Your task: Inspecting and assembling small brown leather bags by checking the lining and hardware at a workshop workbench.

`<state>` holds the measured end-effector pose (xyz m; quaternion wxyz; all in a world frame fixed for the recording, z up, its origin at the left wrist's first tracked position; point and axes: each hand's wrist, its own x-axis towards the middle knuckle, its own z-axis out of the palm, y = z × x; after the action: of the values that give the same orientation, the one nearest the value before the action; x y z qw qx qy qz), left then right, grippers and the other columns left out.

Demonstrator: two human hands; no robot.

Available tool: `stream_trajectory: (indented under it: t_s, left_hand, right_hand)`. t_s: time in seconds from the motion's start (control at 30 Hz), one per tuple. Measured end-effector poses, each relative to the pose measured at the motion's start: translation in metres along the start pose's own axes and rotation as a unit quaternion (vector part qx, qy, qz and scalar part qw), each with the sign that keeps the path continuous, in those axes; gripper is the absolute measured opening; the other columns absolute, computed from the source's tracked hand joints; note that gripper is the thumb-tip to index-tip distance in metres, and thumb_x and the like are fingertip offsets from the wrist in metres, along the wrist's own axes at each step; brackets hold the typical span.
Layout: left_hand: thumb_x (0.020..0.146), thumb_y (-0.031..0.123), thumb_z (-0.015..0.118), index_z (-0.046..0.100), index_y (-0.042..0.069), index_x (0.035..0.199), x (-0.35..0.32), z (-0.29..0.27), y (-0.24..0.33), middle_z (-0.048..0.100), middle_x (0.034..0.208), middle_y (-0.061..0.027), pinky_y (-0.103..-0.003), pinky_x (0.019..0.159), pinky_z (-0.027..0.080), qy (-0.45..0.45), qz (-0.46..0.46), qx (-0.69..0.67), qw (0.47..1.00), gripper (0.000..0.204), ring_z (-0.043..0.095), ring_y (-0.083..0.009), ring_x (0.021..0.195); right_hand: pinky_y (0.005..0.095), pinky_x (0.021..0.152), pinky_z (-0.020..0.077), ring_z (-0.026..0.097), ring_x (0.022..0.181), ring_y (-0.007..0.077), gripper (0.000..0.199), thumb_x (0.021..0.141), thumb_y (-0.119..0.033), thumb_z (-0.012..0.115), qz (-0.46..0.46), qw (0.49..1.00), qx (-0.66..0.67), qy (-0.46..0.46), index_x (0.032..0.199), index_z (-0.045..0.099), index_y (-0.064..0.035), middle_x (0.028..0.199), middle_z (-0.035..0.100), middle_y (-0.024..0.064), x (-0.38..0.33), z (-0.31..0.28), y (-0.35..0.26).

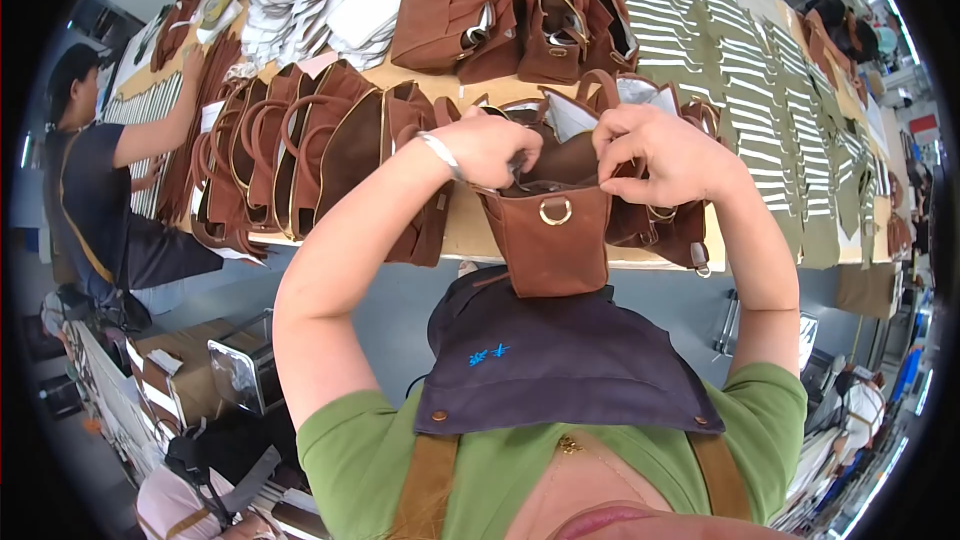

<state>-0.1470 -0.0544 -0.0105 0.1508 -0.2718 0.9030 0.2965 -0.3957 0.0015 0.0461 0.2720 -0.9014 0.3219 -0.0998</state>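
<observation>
A brown leather handbag (553,258) stands in front of me at the table's near edge, its top gaping and its end panel with a gold D-ring turned toward me. My left hand (482,148) has a white band at the wrist. Its fingers are curled closed over the left side of the bag's mouth, the tips partly hidden inside. On the opposite side, my right hand (655,152) pinches the rim between thumb and fingers. Dark lining shows between the two hands. Whether either hand also holds something small inside, I cannot make out.
Several similar brown bags (340,130) stand in a row to the left, with more bags (455,15) behind. White pieces (295,15) lie in stacks at the back left. Olive pieces with white strips (745,90) cover the right side. A person (90,180) works at far left.
</observation>
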Motion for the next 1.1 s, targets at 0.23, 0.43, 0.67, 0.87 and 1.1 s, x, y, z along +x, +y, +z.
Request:
stream_trajectory:
  t_s: [0.23,0.43,0.67,0.87,1.1]
  left_hand:
    - [0.081,0.006,0.071,0.057,0.003,0.097,-0.031,-0.010,-0.006,0.065,0.089,-0.0099,-0.034,0.078,0.050,0.131,0.064,-0.265,0.953,0.022,0.064,-0.0198,0.089]
    - [0.086,0.003,0.066,0.046,0.003,0.094,-0.030,0.011,0.002,0.059,0.085,-0.0100,-0.038,0.069,0.048,0.285,0.059,-0.310,0.905,0.021,0.060,-0.0256,0.075]
    - [0.086,0.002,0.059,0.053,0.007,0.091,-0.027,0.020,-0.001,0.059,0.081,-0.0063,-0.038,0.079,0.041,0.343,0.085,-0.155,0.923,0.010,0.058,-0.0261,0.083]
    - [0.086,0.002,0.057,0.061,0.010,0.088,-0.025,0.018,-0.001,0.061,0.082,-0.0035,-0.037,0.081,0.037,0.338,0.092,-0.185,0.918,0.010,0.058,-0.0237,0.089]
    - [0.085,0.000,0.054,0.067,0.014,0.088,-0.023,0.023,0.005,0.059,0.084,-0.0023,-0.036,0.080,0.034,0.350,0.105,-0.138,0.921,0.019,0.056,-0.0232,0.088]
  right_hand:
    - [0.0384,0.076,0.0498,0.061,0.087,0.0292,0.020,0.080,-0.025,0.072,0.082,0.969,-0.171,0.160,0.081,0.069,-0.0046,0.093,0.062,0.0090,0.004,0.019,-0.013]
    - [0.0451,0.075,0.0506,0.065,0.080,0.0374,0.022,0.089,-0.019,0.058,0.194,0.977,-0.037,0.081,0.103,0.064,-0.0032,0.082,0.067,0.0181,0.040,0.040,-0.020]
    - [0.0351,0.074,0.0513,0.068,0.079,0.0224,0.020,0.087,-0.015,0.055,0.233,0.967,0.087,-0.061,0.093,0.069,-0.0031,0.079,0.070,0.0100,0.032,0.010,0.005]
    - [0.0371,0.072,0.0509,0.067,0.077,0.0266,0.020,0.082,-0.019,0.060,0.257,0.959,0.060,-0.101,0.086,0.069,-0.0016,0.078,0.069,0.0116,0.031,0.006,-0.004]
    - [0.0381,0.068,0.0505,0.066,0.073,0.0272,0.014,0.078,-0.017,0.065,0.214,0.969,-0.040,-0.113,0.085,0.068,-0.0050,0.076,0.068,0.0101,0.030,0.014,-0.009]
